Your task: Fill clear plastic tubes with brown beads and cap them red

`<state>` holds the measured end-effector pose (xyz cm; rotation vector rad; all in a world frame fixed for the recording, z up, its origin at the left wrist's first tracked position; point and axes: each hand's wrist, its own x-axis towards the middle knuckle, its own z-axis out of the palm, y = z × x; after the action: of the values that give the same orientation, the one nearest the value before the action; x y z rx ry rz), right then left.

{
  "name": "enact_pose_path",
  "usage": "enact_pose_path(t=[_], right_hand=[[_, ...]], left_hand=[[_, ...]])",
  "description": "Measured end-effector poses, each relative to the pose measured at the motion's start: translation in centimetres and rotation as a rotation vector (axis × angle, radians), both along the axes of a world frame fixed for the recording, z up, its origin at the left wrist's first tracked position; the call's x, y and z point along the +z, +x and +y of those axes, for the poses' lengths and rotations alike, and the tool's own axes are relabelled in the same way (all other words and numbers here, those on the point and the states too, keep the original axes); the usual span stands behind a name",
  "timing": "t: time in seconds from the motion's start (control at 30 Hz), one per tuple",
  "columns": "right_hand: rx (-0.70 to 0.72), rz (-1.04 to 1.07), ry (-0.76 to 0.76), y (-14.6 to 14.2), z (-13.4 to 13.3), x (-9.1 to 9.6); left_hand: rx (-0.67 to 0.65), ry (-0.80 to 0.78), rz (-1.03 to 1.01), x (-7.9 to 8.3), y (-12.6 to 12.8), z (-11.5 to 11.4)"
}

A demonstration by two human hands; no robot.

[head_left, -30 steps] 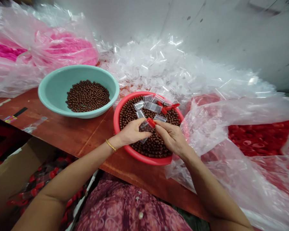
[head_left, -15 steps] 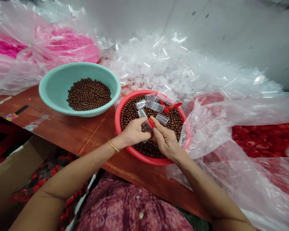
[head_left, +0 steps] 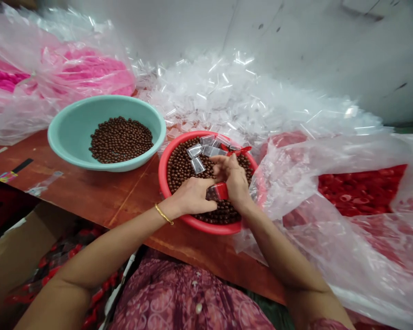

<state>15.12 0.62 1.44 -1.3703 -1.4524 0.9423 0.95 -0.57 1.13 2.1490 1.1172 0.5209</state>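
Right hand [head_left: 233,178] shifted up, red bowl [head_left: 163,183], brown beads [head_left: 182,167]

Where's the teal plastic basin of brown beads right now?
Head view: the teal basin sits on the wooden table, just left of the red plastic basin.

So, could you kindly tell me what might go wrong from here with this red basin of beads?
The small clear plastic container with a red cap sits low over the round brown beads in the red plastic basin, so it could slip from the left hand and sink among them. The basin also stands near the edge of the brown wooden table, so a knock might spill the beads.
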Motion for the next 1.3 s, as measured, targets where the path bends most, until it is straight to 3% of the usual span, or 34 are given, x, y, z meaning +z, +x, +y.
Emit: enact_pose_path(t=[0.13, 0.43, 0.57, 0.63, 0.7, 0.8, 0.9, 0.97, 1.07, 1.17, 1.3], right_hand=[[0.029, 0.123, -0.104, -1.3, 0.6, -0.9], [0.150, 0.032, -0.057, -1.3, 0.3, -0.3], [0.114, 0.046, -0.147, -0.7, 1.3, -0.7], [0.144, -0.140, -0.100, -0.2, 1.4, -0.7], [0.275, -0.454, -0.059, 0.2, 0.9, -0.4], [0.445, -0.901, -0.019, 0.5, -0.5, -0.1], [0.492, -1.109, 0.039, 0.5, -1.6, -0.3], [0.512, -1.140, 0.055, 0.2, -2.1, -0.6], [0.482, -1.132, 0.068, 0.1, -2.2, -0.6], [0.283, -1.178, 0.099, 0.7, -1.6, 0.2], [-0.009, -1.269, 0.092, 3.3, 0.8, 1.2]], left_hand=[[-0.002, 0.052, 0.096, 0.1, 0.0, -0.3], [-0.046, 0.208, 0.178, -0.2, 0.3, -0.2], [0.083, 0.306, 0.065, 0.4, -0.8, -1.0], [0.228, 0.316, -0.026, 0.7, -2.9, -2.3], [0.407, 0.326, -0.035, 0.6, -6.4, -4.3], [0.670, 0.307, 0.238, -0.6, -13.0, -7.8], [0.631, 0.152, 0.598, -2.1, -18.7, -10.5], [0.600, 0.179, 0.669, -2.3, -20.2, -11.2], [0.593, 0.323, 0.529, -1.1, -18.3, -10.3], [0.402, 0.476, 0.335, 0.9, -12.9, -7.6], [0.112, 0.430, 0.585, 2.3, -5.3, -3.4]])
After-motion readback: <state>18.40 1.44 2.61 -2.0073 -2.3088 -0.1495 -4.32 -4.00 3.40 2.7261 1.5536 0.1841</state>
